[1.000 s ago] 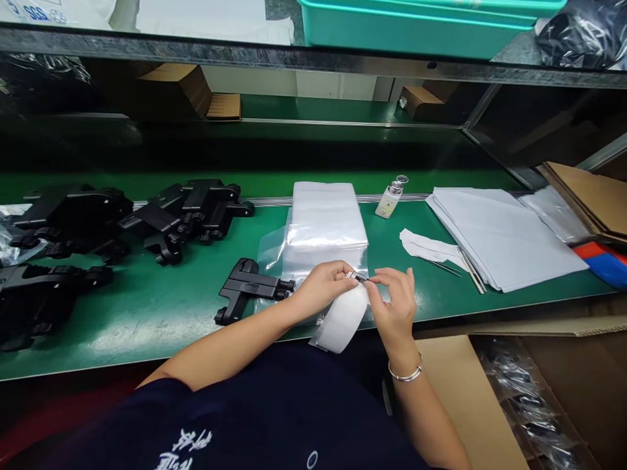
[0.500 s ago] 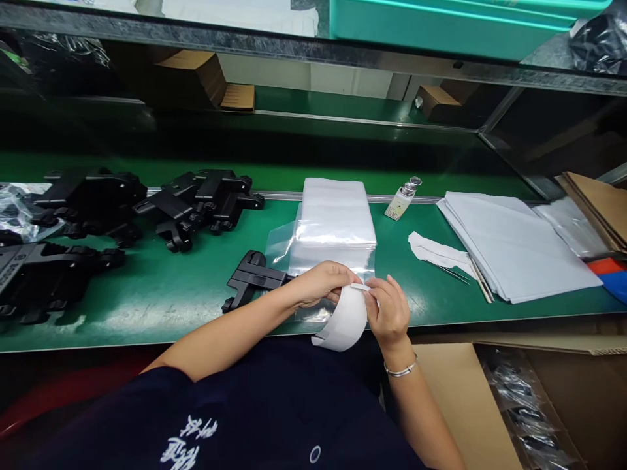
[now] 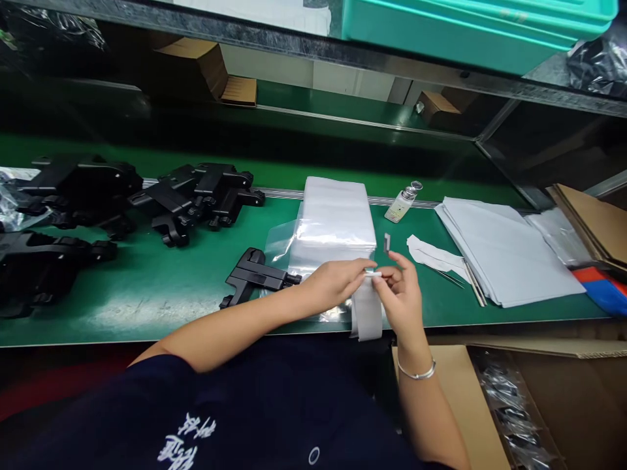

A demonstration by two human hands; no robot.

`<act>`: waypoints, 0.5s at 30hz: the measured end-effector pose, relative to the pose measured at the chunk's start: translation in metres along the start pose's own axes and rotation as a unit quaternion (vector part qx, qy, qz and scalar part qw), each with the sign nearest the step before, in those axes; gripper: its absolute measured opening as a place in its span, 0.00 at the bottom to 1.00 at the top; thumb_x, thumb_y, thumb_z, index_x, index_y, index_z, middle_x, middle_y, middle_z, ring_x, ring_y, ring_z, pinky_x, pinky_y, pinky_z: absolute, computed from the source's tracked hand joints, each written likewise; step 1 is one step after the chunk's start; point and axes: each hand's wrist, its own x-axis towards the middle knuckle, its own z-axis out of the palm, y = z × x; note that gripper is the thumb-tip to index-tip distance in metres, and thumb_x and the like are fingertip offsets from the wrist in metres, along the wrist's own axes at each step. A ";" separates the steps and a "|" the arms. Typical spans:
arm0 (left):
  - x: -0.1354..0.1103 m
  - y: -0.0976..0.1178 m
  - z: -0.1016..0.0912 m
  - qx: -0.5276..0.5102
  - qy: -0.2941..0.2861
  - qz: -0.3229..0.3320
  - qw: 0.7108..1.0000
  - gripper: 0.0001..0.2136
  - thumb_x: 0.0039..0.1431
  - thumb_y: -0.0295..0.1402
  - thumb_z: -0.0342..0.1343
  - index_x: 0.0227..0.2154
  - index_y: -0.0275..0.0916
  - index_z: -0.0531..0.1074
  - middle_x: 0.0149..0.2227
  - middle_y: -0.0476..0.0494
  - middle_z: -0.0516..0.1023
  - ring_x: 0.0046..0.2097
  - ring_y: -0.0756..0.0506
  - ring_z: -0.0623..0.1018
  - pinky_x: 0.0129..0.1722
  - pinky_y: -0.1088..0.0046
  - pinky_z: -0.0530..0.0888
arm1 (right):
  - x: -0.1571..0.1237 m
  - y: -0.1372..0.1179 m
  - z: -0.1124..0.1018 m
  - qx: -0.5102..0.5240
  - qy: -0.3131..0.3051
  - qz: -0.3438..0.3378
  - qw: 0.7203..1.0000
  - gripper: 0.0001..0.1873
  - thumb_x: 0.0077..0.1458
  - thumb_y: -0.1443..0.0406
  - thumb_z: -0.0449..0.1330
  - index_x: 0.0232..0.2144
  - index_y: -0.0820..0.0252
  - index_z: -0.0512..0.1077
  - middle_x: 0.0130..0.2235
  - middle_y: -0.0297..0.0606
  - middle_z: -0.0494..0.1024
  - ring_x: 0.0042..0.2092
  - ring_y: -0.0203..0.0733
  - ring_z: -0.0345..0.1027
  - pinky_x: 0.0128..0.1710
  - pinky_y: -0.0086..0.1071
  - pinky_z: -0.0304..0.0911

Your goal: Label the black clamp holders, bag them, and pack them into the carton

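Head view — facing forward and down, near, over green bench (image 3: 191,274)

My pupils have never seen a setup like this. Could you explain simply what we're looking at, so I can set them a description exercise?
There is no machine here: two bare hands do the work. The view comes from a camera worn on the person's head, looking forward and down. The left hand holds a white strip, which hangs down; the right hand is at its top end, with a small grey piece by its raised index fingertip. On the green bench lie a stack of clear bags, a black device with more like it farther left, white sheets and tweezers. A small bottle stands behind.
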 end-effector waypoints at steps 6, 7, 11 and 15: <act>0.067 0.013 -0.012 0.206 0.121 0.289 0.927 0.16 0.71 0.29 0.41 0.57 0.39 0.66 0.44 0.41 0.82 0.47 0.46 0.81 0.43 0.69 0.78 | 0.056 -0.047 -0.039 -0.202 0.131 -0.300 0.923 0.24 0.58 0.67 0.60 0.56 0.49 0.64 0.40 0.35 0.77 0.37 0.40 0.72 0.36 0.35 0.71; 0.072 0.019 -0.016 0.201 0.131 0.307 0.921 0.17 0.71 0.29 0.42 0.58 0.41 0.65 0.48 0.42 0.81 0.51 0.46 0.79 0.46 0.68 0.77 | 0.058 -0.053 -0.049 -0.220 0.168 -0.353 0.894 0.26 0.57 0.69 0.61 0.57 0.48 0.63 0.39 0.34 0.77 0.35 0.38 0.71 0.32 0.33 0.69; 0.050 0.026 -0.013 0.133 0.093 0.275 0.948 0.17 0.70 0.31 0.42 0.56 0.42 0.68 0.54 0.42 0.78 0.57 0.46 0.75 0.52 0.65 0.76 | 0.037 -0.027 -0.076 -0.237 0.251 -0.407 0.846 0.34 0.53 0.72 0.63 0.59 0.46 0.59 0.36 0.31 0.76 0.32 0.37 0.73 0.28 0.29 0.68; -0.008 -0.006 0.008 0.077 -0.074 0.114 0.988 0.16 0.68 0.34 0.43 0.46 0.40 0.76 0.45 0.37 0.82 0.46 0.42 0.81 0.47 0.65 0.77 | -0.004 0.065 -0.080 -0.245 0.192 -0.126 0.942 0.28 0.57 0.67 0.56 0.59 0.57 0.60 0.38 0.40 0.76 0.39 0.42 0.75 0.35 0.36 0.72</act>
